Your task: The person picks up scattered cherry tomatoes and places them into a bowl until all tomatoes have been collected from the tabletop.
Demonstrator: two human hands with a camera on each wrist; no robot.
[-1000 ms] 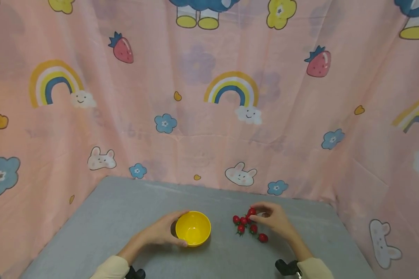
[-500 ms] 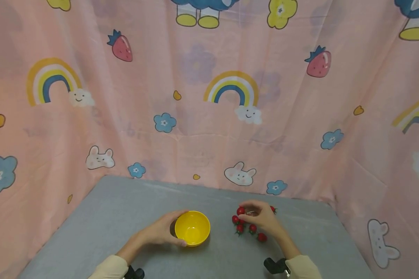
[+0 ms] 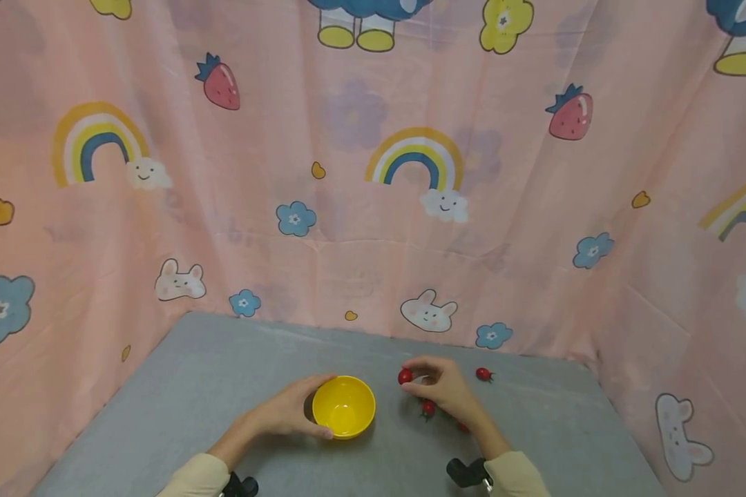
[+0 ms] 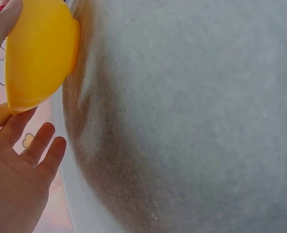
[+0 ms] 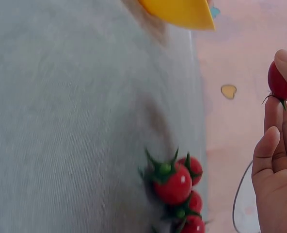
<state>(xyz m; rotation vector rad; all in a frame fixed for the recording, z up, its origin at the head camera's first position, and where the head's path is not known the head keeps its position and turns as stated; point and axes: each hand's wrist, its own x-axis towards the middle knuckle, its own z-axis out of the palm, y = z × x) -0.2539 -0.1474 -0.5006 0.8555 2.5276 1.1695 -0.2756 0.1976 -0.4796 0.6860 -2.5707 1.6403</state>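
Observation:
In the head view my left hand (image 3: 289, 408) holds a yellow bowl (image 3: 344, 407) by its rim, thumb on the near side and fingers on the far side. The bowl looks empty inside. The left wrist view shows the bowl's outer wall (image 4: 41, 53) close by, with its base on the cloth. My right hand (image 3: 444, 391) pinches a cherry tomato (image 5: 279, 81) with a green stem between thumb and fingertips, above the cloth and right of the bowl. Under that hand lie several more cherry tomatoes (image 5: 172, 185), partly hidden in the head view.
A grey cloth (image 3: 255, 359) covers the tabletop. One lone cherry tomato (image 3: 483, 374) lies to the right, behind the right hand. A pink printed curtain (image 3: 348, 262) hangs behind the table and at both sides.
My right hand has lifted a cherry tomato from the group and carried it left toward the bowl. The lone tomato at the right has come into view. The left hand and bowl stay put.

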